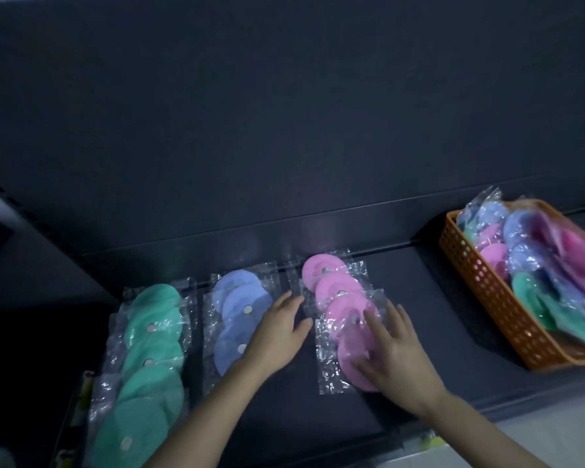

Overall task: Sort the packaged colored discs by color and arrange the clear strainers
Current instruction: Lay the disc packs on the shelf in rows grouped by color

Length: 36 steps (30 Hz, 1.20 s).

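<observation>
Three rows of packaged discs lie on the dark shelf point(436, 332): the green discs point(149, 359) toward seven o'clock, the blue discs point(240, 298) next to them, and the pink discs point(335, 288) nearer five o'clock, each row overlapping front to back. The left hand point(277, 336) rests flat, fingers straight, on the right edge of the blue row and grips nothing. The right hand point(395, 352) is spread open, fingers pressing on the nearest pink packet. At three o'clock from the pink row, well apart, the orange basket point(480, 288) holds a mixed heap of blue, pink and green packets, blurred at the far side.
</observation>
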### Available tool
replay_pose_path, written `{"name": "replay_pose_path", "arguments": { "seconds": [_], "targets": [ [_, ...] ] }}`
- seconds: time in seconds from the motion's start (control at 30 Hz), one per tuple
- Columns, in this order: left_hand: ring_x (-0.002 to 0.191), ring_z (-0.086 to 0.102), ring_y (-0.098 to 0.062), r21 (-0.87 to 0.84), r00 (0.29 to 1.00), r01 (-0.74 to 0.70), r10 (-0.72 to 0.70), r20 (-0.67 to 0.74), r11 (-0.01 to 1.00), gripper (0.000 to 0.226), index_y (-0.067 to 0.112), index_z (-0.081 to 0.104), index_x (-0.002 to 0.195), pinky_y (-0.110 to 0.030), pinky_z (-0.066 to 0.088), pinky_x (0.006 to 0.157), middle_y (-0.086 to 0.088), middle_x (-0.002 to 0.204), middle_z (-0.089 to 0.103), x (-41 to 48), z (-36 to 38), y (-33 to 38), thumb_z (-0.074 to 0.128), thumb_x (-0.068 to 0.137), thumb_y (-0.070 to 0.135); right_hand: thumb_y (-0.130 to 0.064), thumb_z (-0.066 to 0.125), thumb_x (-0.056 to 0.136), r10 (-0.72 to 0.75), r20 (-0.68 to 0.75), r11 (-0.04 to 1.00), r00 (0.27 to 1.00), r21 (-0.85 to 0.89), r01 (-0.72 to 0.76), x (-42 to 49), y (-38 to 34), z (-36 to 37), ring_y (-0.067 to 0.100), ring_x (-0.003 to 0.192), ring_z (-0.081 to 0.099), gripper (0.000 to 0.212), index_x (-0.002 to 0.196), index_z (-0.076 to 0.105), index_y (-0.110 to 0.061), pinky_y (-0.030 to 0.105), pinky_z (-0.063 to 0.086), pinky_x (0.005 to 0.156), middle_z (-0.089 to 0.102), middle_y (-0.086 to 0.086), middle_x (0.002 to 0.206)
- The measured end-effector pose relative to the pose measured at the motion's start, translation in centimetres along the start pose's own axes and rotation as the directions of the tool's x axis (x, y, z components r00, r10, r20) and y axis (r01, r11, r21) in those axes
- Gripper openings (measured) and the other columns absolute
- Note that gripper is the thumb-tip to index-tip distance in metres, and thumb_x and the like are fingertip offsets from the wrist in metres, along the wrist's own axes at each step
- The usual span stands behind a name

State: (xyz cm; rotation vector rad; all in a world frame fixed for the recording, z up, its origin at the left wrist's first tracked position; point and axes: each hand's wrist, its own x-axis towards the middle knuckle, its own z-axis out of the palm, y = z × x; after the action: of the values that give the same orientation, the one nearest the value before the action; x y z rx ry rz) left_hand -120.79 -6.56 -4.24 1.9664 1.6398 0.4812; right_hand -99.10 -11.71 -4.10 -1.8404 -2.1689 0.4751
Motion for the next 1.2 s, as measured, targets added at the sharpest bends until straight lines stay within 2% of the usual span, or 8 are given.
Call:
{"name": "replay_pose_path", "arguments": {
  "seconds": [0.13, 0.23, 0.3, 0.43, 0.63, 0.8, 0.97, 1.2],
  "targets": [
    [0.12, 0.049, -0.02, -0.023, 0.999, 0.048, -0.048, -0.012, 0.999, 0.044, 0.01, 0.052, 0.129, -0.011, 0.028, 0.088, -0.006, 0.129, 0.054, 0.8, 1.1, 1.5, 0.058, 0.09, 0.029, -0.063, 0.067, 0.071, 0.098, 0.111, 0.977, 0.989, 0.18, -0.117, 0.2, 1.9, 0.5, 0.029, 0.143, 0.016, 0.095, 0.147, 0.02, -0.03, 0.032, 0.027, 0.112, 0.004, 0.009, 0.155],
    [0.082, 0.06, -0.021, -0.086, 0.993, 0.104, -0.109, -0.047, 0.991, 0.014, 0.017, 0.059, 0.095, -0.022, 0.041, 0.065, -0.002, 0.088, 0.059, 1.3, 1.5, 2.6, 0.064, 0.083, 0.021, -0.059, 0.069, 0.069, 0.068, 0.128, 0.964, 0.99, 0.246, -0.098, 0.9, 2.2, 0.7, 0.025, 0.136, 0.035, 0.093, 0.144, 0.02, -0.033, 0.028, 0.04, 0.1, 0.0, 0.0, 0.155],
    [0.076, 0.058, -0.021, -0.089, 0.988, 0.14, -0.145, -0.055, 0.986, 0.013, 0.02, 0.055, 0.088, -0.026, 0.043, 0.065, -0.001, 0.08, 0.057, 1.3, 1.8, 3.0, 0.065, 0.081, 0.018, -0.058, 0.068, 0.07, 0.025, 0.138, 0.964, 0.99, 0.257, -0.06, 1.2, 2.3, 0.7, 0.024, 0.132, 0.04, 0.091, 0.142, 0.019, -0.034, 0.028, 0.044, 0.096, -0.001, -0.009, 0.153],
    [0.084, 0.052, -0.013, -0.16, 0.965, 0.233, -0.249, -0.086, 0.959, 0.026, 0.01, 0.062, 0.105, -0.034, 0.048, 0.082, 0.001, 0.088, 0.058, 1.1, 2.2, 3.4, 0.067, 0.08, 0.016, -0.059, 0.068, 0.071, -0.033, 0.179, 0.968, 0.983, 0.249, -0.013, 1.9, 2.8, 0.3, 0.022, 0.134, 0.037, 0.095, 0.146, 0.016, -0.031, 0.025, 0.041, 0.098, -0.004, -0.007, 0.156],
    [0.102, 0.059, -0.022, -0.136, 0.942, 0.29, -0.308, -0.136, 0.947, 0.046, 0.009, 0.056, 0.125, -0.022, 0.041, 0.081, -0.009, 0.109, 0.065, 1.0, 2.4, 4.5, 0.067, 0.081, 0.018, -0.058, 0.065, 0.076, -0.056, 0.227, 0.967, 0.972, 0.254, -0.003, 2.0, 3.2, -0.1, 0.019, 0.141, 0.026, 0.094, 0.149, 0.015, -0.028, 0.024, 0.036, 0.102, -0.009, 0.003, 0.158],
    [0.123, 0.047, -0.023, 0.03, 0.959, 0.207, -0.197, -0.202, 0.978, 0.051, 0.007, 0.05, 0.132, -0.023, 0.032, 0.101, -0.01, 0.135, 0.049, 0.0, 2.1, 5.6, 0.064, 0.085, 0.022, -0.053, 0.065, 0.078, -0.115, 0.116, 0.943, 0.987, 0.325, 0.072, 1.7, 4.2, -2.0, 0.022, 0.128, 0.038, 0.068, 0.134, 0.043, -0.021, 0.021, 0.039, 0.09, 0.029, 0.008, 0.148],
    [0.11, 0.055, -0.02, 0.165, 0.997, 0.037, -0.026, -0.067, 0.986, 0.042, 0.009, 0.056, 0.126, -0.033, 0.044, 0.096, -0.002, 0.131, 0.05, -0.4, 1.2, 7.4, 0.059, 0.089, 0.027, -0.024, 0.063, 0.086, -0.081, 0.011, 0.969, 0.997, 0.236, 0.076, 1.3, 5.7, -4.2, 0.022, 0.121, 0.051, 0.03, 0.113, 0.064, -0.01, 0.01, 0.031, 0.092, 0.054, 0.009, 0.13],
    [0.115, 0.054, -0.017, 0.149, 0.989, -0.144, 0.136, 0.066, 0.978, 0.042, 0.015, 0.053, 0.131, -0.026, 0.038, 0.102, 0.0, 0.134, 0.053, 1.3, 1.9, 11.3, 0.057, 0.091, 0.027, -0.011, 0.058, 0.086, -0.084, -0.182, 0.981, 0.98, 0.158, 0.114, -1.9, 7.9, -8.7, 0.023, 0.091, 0.062, 0.01, 0.084, 0.067, -0.005, 0.034, 0.05, 0.079, 0.066, 0.008, 0.092]
  ]
}}
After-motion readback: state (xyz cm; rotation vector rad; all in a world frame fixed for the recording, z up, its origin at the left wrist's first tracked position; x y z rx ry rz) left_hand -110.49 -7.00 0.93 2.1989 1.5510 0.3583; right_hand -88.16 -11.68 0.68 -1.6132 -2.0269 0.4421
